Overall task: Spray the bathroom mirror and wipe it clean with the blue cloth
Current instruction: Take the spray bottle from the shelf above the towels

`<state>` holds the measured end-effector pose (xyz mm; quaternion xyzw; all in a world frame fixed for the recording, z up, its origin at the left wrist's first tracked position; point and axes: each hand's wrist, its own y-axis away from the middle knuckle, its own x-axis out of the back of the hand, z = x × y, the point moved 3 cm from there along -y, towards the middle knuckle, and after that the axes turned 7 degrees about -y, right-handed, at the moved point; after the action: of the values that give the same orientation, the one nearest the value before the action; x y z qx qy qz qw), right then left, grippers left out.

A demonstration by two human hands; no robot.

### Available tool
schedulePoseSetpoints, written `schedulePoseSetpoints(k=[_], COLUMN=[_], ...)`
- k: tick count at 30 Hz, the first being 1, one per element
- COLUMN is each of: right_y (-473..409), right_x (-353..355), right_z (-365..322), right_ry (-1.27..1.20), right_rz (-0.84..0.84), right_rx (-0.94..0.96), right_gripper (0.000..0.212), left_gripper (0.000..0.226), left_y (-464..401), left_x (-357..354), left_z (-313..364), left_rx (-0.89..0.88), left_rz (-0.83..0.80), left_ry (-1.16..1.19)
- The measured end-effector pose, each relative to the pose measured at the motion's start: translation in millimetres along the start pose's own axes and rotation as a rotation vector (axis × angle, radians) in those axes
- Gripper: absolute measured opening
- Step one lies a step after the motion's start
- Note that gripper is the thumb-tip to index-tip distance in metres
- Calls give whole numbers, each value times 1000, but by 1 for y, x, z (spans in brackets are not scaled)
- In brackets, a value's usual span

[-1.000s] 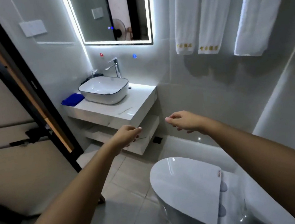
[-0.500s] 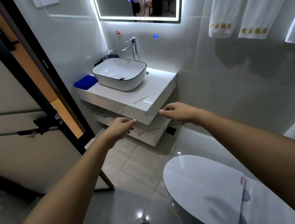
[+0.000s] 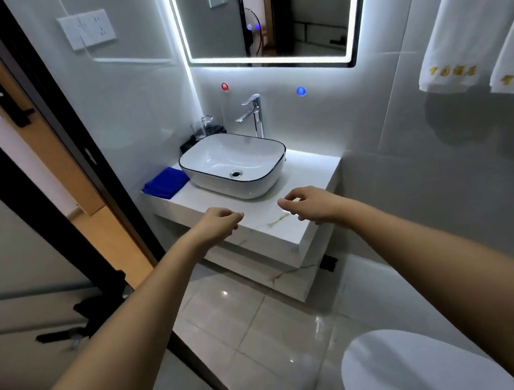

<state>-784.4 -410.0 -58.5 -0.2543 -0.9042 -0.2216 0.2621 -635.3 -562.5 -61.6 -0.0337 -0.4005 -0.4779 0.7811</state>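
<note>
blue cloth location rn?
In the head view the blue cloth lies folded at the left end of the vanity counter, right beside the basin, near the door side. Neither hand touches it.

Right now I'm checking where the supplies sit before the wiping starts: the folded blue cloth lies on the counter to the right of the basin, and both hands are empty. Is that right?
Not quite. The blue cloth lies on the counter to the left of the basin, not the right, as the head view shows. The rest holds: the left hand and right hand are both empty.
</note>
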Motion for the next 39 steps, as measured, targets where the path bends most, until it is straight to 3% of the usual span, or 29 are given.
schedulePoseSetpoints(k=[16, 27, 39], right_y=[-160, -287, -350], right_x=[23, 106, 193], right_z=[-41, -61, -75], right_ry=[-34, -78, -52], right_rz=[21, 78, 213], right_rx=[1, 3, -19], right_gripper=[45, 44, 41], left_gripper=[35, 32, 35], left_y=[-150, -285, -392], left_x=[58, 113, 153], left_z=[-5, 62, 135], left_rx=[0, -50, -203], left_rz=[10, 57, 30], left_ry=[39, 91, 75])
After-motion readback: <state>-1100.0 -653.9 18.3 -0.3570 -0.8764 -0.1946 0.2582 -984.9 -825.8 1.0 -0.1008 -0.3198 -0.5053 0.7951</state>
